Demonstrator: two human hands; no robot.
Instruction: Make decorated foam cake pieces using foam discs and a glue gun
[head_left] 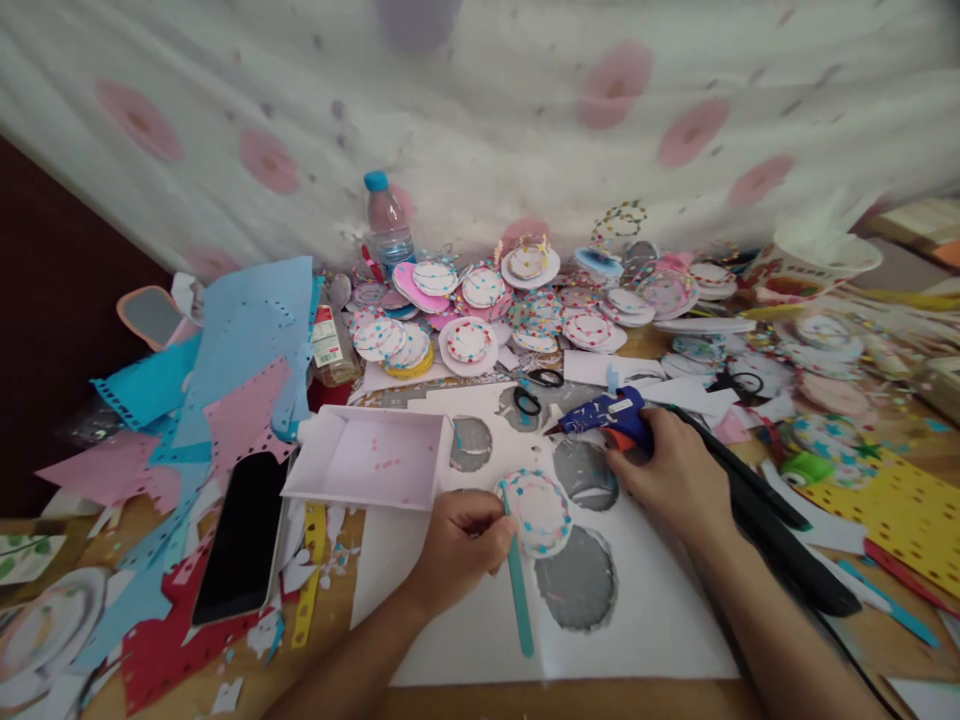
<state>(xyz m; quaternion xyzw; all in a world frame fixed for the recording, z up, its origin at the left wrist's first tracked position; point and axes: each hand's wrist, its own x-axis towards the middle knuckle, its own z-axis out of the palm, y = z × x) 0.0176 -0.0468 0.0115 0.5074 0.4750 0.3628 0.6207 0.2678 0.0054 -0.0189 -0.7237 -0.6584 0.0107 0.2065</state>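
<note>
Low over the white sheet (pixel 450 620), my left hand (pixel 463 537) pinches a teal craft stick (pixel 519 605). Against the stick's upper part lies a small round white paper disc (pixel 538 515) edged with blue and red beads; whether the two are joined I cannot tell. My right hand (pixel 679 475) is wrapped around a blue hot glue gun (pixel 607 412) with an orange trigger. Its nozzle points left, above and slightly right of the disc. Dark round cutouts (pixel 576 578) show through the sheet. Part of my left fingers is hidden behind the hand.
Left stand a white paper box (pixel 386 455), a phone (pixel 238 535) and coloured paper scraps (pixel 247 400). Many beaded discs (pixel 469 342) are piled along the back beside a water bottle (pixel 390 225). Black-handled scissors (pixel 527 400) lie behind the sheet; a long black tool (pixel 787 550) lies right.
</note>
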